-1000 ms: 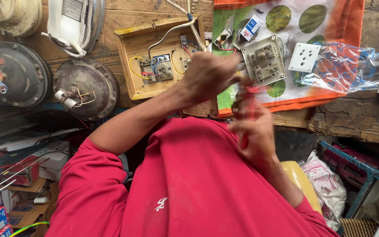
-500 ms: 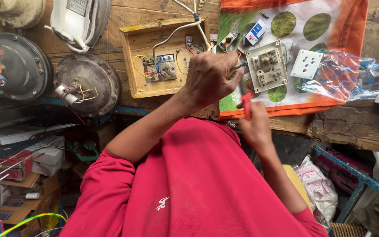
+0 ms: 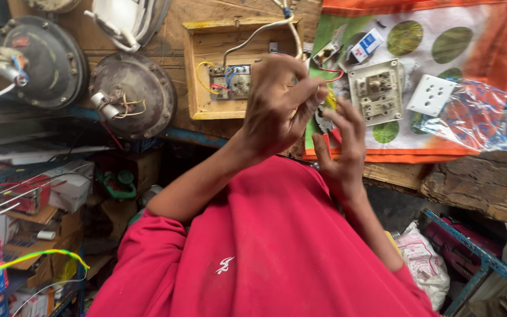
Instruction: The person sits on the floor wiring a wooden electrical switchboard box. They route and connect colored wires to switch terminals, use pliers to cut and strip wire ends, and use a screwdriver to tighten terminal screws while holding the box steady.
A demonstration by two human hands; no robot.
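My left hand (image 3: 277,108) is raised over the bench edge, its fingertips pinched on what looks like a thin yellow wire (image 3: 330,98). Just right of it, my right hand (image 3: 342,144) has its fingers spread upward, and a small red thing (image 3: 334,138) is tucked against the palm. Both hands hover in front of a round metal part (image 3: 324,120) that they mostly hide. A wooden switch box (image 3: 202,76) with coloured wires lies behind my left hand. An off-white switch module (image 3: 377,94) lies to the right on an orange-edged cloth (image 3: 470,35).
A white socket plate (image 3: 431,94) and a crumpled plastic bag (image 3: 485,120) lie on the cloth. Two round dark motor housings (image 3: 133,97) (image 3: 36,61) lie at the left. Cartons (image 3: 66,185) crowd the shelves below left. A blue metal frame (image 3: 479,258) and white sack (image 3: 423,264) stand lower right.
Both hands have drawn together in front of the cloth's left edge. My right hand rose and opened its fingers; my left hand's fingers closed into a pinch.
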